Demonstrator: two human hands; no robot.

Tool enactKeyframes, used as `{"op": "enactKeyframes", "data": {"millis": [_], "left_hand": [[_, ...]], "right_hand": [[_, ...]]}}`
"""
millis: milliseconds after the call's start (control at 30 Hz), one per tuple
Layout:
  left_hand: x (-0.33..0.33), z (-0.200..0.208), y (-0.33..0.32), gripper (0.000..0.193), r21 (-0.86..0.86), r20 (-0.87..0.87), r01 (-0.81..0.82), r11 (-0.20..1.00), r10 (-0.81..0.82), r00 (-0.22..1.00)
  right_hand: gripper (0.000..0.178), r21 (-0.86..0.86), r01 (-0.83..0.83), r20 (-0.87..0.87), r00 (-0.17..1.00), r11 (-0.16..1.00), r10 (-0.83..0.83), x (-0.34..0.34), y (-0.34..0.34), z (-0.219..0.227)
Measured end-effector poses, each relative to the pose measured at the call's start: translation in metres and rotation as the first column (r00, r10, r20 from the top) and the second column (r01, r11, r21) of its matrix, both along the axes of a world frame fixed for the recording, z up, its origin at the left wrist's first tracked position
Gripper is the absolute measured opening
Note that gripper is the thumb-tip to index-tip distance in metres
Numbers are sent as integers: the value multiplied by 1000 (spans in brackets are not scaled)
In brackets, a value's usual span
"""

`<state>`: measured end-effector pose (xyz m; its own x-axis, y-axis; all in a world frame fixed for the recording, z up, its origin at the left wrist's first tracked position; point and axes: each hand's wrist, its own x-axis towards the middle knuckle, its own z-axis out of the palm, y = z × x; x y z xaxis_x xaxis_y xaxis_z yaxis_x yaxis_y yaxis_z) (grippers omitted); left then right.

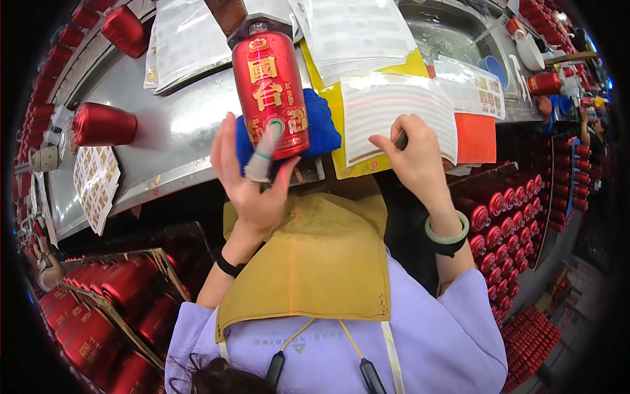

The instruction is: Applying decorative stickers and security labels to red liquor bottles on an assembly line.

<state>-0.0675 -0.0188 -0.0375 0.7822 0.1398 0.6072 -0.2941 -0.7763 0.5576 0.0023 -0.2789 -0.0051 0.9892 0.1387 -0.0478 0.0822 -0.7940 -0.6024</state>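
A red bottle (pixel 270 92) with gold decoration lies on a blue cloth (pixel 323 125), its neck against a dark holder at the far end. My left hand (pixel 249 190) is at its near end with the fingers spread. One finger, wrapped in white with a green band, presses on the bottle's lower front. To the right, my right hand (pixel 417 154) is closed in a loose pinch above a white sheet with curved strips (pixel 394 98). A small dark piece shows between its thumb and fingers, too little to name. A pale green bangle circles the right wrist.
Red bottles (pixel 105 125) stand at left on the metal bench (pixel 174 131), beside a label sheet (pixel 96 184). Crates of red bottles (pixel 118 282) sit below left; stacked bottles (pixel 502 223) fill the lower right. A wet sink (pixel 446 36) is at the back right.
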Motion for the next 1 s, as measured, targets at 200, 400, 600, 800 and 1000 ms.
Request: {"op": "enactKeyframes", "data": {"millis": [200,400,600,800,1000], "left_hand": [[7,-7,19,74,-182,-168,-10,983,-21,986],[10,11,13,92,-154,-136,2,988,-23,990],[11,4,14,102,-285,-232,-10,959,-58,971],[11,3,11,100,-326,-295,-41,944,-61,953],[11,2,13,95,-401,-290,-63,914,-62,955]], "right_hand": [[36,-175,81,12,997,981,-80,-17,-2,-19],[31,-137,101,-90,989,985,-114,-18,1,-10],[37,-98,99,-71,992,990,-106,-18,-10,-28],[34,-204,120,-28,991,972,-128,-21,4,-15],[30,-128,102,-49,993,987,-109,-16,-5,-20]]}}
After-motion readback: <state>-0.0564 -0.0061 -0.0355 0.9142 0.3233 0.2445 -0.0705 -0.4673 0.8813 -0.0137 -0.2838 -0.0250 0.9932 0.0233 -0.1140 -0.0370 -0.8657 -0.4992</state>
